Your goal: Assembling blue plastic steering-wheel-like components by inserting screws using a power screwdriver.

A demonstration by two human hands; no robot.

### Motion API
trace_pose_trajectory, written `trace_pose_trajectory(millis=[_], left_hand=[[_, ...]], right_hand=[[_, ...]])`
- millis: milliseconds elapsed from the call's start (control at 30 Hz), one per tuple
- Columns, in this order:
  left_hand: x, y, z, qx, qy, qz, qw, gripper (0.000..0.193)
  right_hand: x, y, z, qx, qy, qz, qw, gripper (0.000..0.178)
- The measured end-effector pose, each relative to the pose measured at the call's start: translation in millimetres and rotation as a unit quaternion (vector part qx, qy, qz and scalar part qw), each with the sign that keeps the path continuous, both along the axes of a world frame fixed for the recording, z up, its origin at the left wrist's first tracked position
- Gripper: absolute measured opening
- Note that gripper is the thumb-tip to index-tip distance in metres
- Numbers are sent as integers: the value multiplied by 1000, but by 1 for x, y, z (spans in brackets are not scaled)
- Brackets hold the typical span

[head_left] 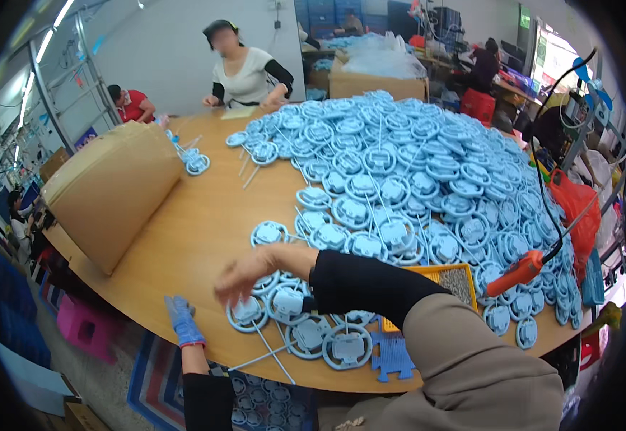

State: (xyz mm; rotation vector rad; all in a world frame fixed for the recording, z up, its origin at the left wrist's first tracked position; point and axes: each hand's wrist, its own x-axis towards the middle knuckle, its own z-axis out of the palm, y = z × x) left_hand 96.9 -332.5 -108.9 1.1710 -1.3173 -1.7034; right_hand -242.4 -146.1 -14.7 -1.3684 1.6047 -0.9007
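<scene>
Hundreds of blue ring parts (428, 172) remain heaped, I judge, while my right hand (245, 276), blurred, grip unclear, reaches the few laid out, gloved left hand (181, 320) empty.

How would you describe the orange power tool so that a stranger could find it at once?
Start at the wooden table heaped with pale blue plastic rings. At the heap's right edge, beside a yellow tray, the orange power tool hangs on a black cable: the only orange thing among blue parts.

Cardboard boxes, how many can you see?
2. One big cardboard box lies tipped on the left side of the wooden table. Another cardboard box stands behind the heap of blue plastic rings. More may be hidden.
</scene>
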Motion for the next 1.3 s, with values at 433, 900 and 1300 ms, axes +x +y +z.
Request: trace_pose_trajectory(millis=[433,900,1300], left_hand=[[-59,137,48,-430,-120,-193,874,78],[-181,167,61,-194,40,-285,938,85],[-252,207,107,-483,-101,-480,725,108]], right_hand=[[-16,19,61,42,218,-34,974,65],[-46,75,48,25,439,-360,823,68],[-153,217,110,171,384,-515,746,75]])
